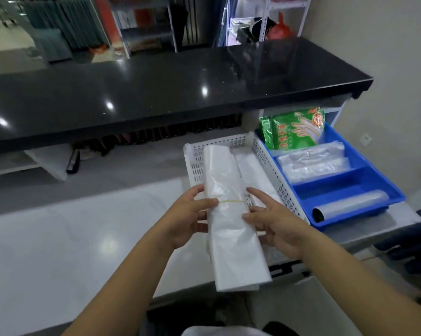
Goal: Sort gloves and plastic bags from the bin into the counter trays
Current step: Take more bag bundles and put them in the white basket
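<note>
Between my two hands, I hold a banded bundle of white plastic bags [231,214]: left hand [187,219] grip curled on its 9 o'clock edge, right hand [274,226] on the 3 o'clock edge. Its far end overhangs the white perforated tray [267,161]. At 2 o'clock, the blue tray [379,178] carries green glove packs [294,129]. Bare bench [59,234] lies at 9 o'clock.

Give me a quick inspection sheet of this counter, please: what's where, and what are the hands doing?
Surface: pale lower counter under a glossy black top.
Job's things: banded bundle of white plastic bags held over the white perforated tray; blue divided tray holds green glove packets, clear bags and a clear roll.
Clutter: dark object under the black top.
Grippers: left hand and right hand grip the bundle's sides.
Cables: nothing seen.
Surroundings: shelving and wall socket.
</note>
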Available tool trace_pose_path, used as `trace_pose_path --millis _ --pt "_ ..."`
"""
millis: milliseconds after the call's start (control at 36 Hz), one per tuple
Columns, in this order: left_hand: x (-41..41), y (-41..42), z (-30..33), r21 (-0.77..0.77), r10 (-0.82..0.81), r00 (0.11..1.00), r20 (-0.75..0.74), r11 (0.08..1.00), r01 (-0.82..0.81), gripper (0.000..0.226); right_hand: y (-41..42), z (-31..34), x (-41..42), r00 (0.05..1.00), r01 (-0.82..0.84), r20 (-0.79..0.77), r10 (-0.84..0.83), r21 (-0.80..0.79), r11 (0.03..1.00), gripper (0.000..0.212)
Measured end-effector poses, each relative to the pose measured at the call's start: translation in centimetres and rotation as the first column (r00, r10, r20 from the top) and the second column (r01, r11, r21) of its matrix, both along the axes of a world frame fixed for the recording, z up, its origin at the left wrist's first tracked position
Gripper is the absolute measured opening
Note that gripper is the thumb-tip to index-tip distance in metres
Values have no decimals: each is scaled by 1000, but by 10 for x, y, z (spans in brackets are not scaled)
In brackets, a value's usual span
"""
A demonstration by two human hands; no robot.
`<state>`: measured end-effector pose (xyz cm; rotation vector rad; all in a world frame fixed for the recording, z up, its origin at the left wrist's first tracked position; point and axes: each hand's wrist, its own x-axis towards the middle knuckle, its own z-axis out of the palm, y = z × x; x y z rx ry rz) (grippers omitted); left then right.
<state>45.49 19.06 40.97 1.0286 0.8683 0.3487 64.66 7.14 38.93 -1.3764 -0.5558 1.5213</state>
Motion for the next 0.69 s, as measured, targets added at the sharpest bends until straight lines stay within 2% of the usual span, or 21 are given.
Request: trace_pose_path --millis 139,250,306,361,417,500,556,611,639,694 --pt "17 27 -7 6 -40 997 -61 999 40 33 29 -7 14 996 -32 -84 27 -53 998 48" --pt "23 53 -5 88 27 996 -89 996 -19 35 65 -12 26 998 -40 -60 37 -40 998 47" --pt "20 62 -7 160 75 991 -112 986 -56 42 82 -13 29 997 -72 17 73 -47 996 52" --pt "15 68 -14 279 146 962 -230 957 -79 50 95 -17 27 973 -109 189 129 -109 988 61" --pt "8 69 -24 336 209 901 -380 939 -76 67 101 -25 20 896 -137 392 210 -204 969 67" --pt "1 60 -42 203 150 887 -437 977 -65 78 104 -38 5 707 -189 628 325 -274 943 74" --pt "-1 53 -53 120 132 910 -393 989 -92 72 105 -43 -2 581 -242 725 370 -280 929 69" --pt "0 48 -59 98 154 927 -343 987 -128 57 106 -46 -7 442 -294 795 415 -308 905 64" --pt "1 46 -61 102 168 932 -322 985 -142 47 105 -47 -8 401 -304 814 420 -314 899 64" --pt "4 43 -64 121 188 936 -298 980 -159 38 104 -48 -10 384 -315 823 418 -309 897 69"
